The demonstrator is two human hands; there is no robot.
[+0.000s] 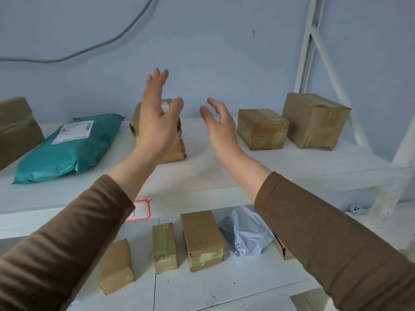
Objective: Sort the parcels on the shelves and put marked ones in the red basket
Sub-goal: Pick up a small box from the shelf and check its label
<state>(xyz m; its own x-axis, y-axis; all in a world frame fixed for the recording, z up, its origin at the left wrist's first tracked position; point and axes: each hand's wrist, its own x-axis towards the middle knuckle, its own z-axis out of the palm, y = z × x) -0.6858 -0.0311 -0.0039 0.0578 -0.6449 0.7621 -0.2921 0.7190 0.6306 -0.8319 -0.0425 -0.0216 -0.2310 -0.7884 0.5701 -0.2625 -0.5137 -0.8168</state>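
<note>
A crumpled brown parcel stands in the middle of the upper white shelf, mostly hidden behind my left hand. That hand is raised in front of it with fingers spread and straight, holding nothing. My right hand hovers just to the parcel's right, fingers loosely bent, also holding nothing. A teal mailer bag with a white label lies to the left. Two taped brown boxes stand to the right. No red basket is in view.
A large brown parcel sits at the far left edge. On the lower shelf stand three brown boxes, a pale crumpled bag and a part-hidden box. A red-bordered label marks the shelf edge. A white upright rises at the right.
</note>
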